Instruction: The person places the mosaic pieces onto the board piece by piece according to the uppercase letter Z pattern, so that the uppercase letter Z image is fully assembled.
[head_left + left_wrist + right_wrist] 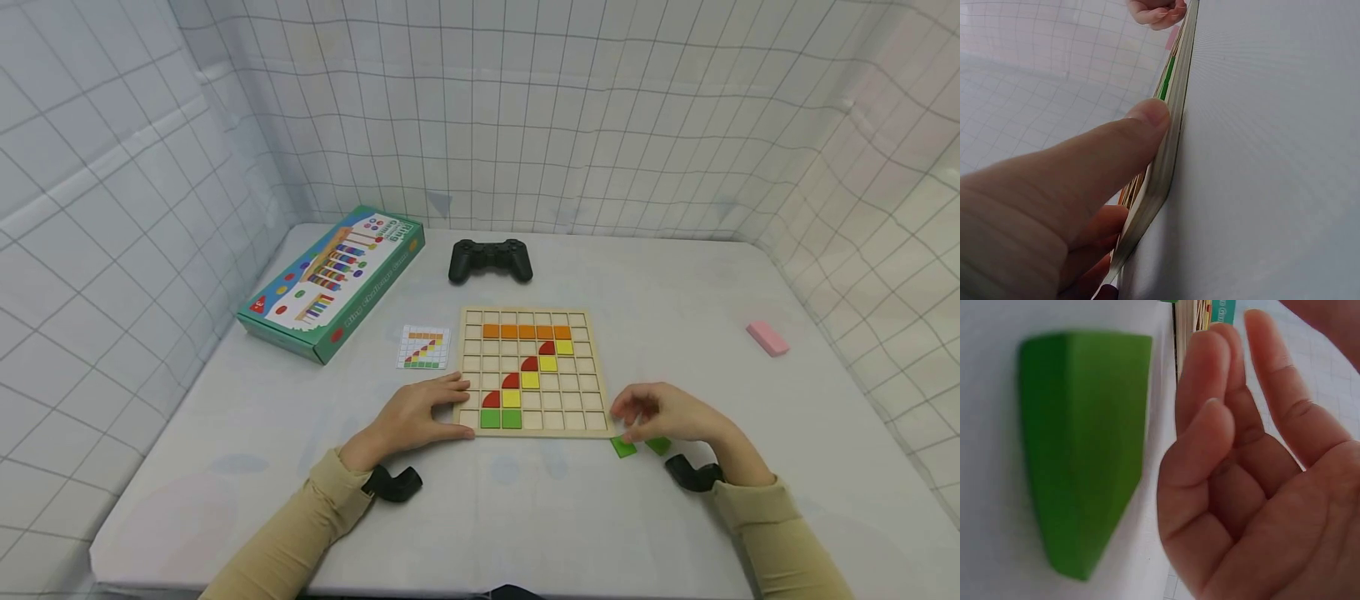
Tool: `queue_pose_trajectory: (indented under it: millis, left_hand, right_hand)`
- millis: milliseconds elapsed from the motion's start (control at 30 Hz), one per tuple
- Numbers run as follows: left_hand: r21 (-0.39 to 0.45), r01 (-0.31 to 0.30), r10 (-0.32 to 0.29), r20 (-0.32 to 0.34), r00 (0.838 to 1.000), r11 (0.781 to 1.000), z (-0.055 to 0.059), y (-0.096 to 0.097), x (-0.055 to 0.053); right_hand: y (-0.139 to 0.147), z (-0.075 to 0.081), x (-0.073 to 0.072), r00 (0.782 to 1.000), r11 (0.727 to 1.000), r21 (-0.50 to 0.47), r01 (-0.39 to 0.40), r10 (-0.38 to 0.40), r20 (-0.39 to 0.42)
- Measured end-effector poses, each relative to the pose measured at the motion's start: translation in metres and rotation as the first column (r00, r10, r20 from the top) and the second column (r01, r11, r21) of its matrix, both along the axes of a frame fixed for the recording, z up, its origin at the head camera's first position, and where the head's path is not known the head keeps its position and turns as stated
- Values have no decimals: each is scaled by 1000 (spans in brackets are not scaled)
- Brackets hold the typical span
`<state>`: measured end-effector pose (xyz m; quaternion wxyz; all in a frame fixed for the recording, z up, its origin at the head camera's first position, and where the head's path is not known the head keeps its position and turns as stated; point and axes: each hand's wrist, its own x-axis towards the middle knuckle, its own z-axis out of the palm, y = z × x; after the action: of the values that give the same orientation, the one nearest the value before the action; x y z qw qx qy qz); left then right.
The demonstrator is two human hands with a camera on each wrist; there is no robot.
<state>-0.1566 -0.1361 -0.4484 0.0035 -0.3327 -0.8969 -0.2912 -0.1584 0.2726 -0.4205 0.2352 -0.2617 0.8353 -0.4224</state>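
Note:
My left hand point(420, 412) rests at the near left corner of a wooden grid board point(555, 400). Its straight thumb lies on the near rim, with the fingers along the left edge. On the board are an orange row point(527, 332), a slanting line of red quarter-round and yellow square tiles point(530, 380), and two green square tiles point(501, 419). Beside the near right corner, my right hand point(667, 412) hovers with loosely bent fingers and nothing between them. Below it lie a green tile point(623, 447) and another green tile point(658, 446), large in the right wrist view.
A small pattern card point(423, 347) lies left of the board. Behind it sits a green ring-game box point(333, 279). Beyond the board is a black game controller point(491, 260); a pink block point(767, 338) lies far right. Grid-patterned cloth walls point(525, 117) enclose the table.

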Motion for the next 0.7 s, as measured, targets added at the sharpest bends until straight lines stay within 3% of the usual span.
queue_pose_trajectory:
  millis: [700]
  left_hand:
    - [15,9,-9,-7,1000,1000,0,-1,0]
  right_hand:
    - [-2,0,3,1000,999,51,-19,19,7]
